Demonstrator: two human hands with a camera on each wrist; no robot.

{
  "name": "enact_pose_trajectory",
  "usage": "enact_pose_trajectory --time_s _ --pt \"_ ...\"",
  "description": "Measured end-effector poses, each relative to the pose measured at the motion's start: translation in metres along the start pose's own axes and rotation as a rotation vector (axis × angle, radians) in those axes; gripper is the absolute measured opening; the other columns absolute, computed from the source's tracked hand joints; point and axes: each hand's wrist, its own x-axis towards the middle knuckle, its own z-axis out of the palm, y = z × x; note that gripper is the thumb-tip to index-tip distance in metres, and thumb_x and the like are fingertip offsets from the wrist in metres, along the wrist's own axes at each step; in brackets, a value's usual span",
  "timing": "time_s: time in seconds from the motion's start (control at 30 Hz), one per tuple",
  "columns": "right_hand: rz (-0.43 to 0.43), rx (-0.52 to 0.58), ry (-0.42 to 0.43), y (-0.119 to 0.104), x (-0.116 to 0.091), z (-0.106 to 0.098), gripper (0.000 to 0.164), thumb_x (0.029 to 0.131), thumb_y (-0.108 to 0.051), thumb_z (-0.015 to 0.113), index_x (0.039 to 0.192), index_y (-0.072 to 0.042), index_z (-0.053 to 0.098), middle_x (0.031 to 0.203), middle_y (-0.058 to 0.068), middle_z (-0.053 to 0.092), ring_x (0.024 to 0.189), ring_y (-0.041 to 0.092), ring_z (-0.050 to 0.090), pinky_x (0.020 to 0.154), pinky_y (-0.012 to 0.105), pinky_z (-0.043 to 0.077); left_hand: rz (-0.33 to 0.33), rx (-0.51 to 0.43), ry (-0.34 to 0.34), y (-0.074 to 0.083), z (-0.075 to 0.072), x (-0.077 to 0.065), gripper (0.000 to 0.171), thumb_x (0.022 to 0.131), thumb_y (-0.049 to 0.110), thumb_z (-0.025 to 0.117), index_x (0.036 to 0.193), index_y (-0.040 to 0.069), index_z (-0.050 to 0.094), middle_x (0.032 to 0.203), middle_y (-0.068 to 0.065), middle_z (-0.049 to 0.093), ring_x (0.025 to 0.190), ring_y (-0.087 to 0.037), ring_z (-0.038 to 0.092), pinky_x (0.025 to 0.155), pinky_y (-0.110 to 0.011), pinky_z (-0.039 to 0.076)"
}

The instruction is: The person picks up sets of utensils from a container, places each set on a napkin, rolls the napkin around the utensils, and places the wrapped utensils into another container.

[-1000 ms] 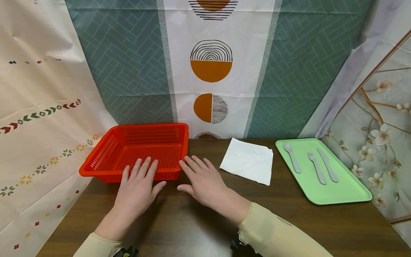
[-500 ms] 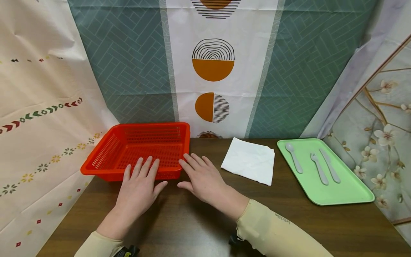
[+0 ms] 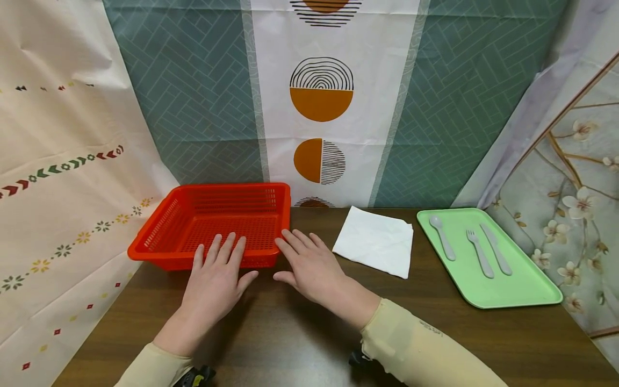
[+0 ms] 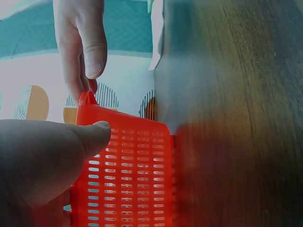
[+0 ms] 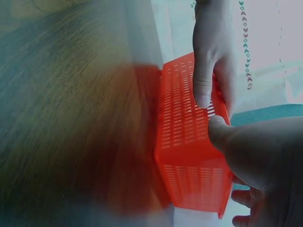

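A red plastic basket [image 3: 227,258] with slotted walls stands at the back left of the table. My left hand [image 3: 213,290] lies at its front side, fingers straight and reaching over the front rim. In the left wrist view the left thumb [image 4: 97,137] overlaps the outer wall near the rim; firm contact cannot be told. My right hand [image 3: 314,269] is at the basket's front right corner, fingertips [image 3: 285,236] at the rim. Its fingers are extended, the thumb held out in front. Nothing else is in either hand.
Right of the basket lies a folded white napkin [image 3: 374,242]. A green tray [image 3: 512,290] farther right bears a grey spoon [image 3: 442,239], fork [image 3: 480,255] and knife [image 3: 496,250]. A patterned cloth backdrop [image 3: 213,107] rises behind the table [image 3: 309,344].
The basket has slid slightly to the right, and both hands have moved right along with it. Napkin and tray stay where they were.
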Motion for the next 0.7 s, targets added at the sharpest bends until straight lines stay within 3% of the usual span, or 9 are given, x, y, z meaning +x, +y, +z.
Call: enact_pose_trajectory --time_s 0.7 --pt "0.039 0.046 0.006 0.022 -0.015 -0.003 0.078 0.106 -0.059 0.065 0.168 -0.014 0.047 0.175 0.009 0.040 0.161 0.031 0.039 0.129 0.054 0.030 0.013 -0.025 -0.019 0.022 0.007 0.015 0.086 0.098 0.046 0.081 0.165 0.003 0.048 0.168 -0.027 0.044 0.157 -0.054 0.036 0.126 -0.075 0.017"
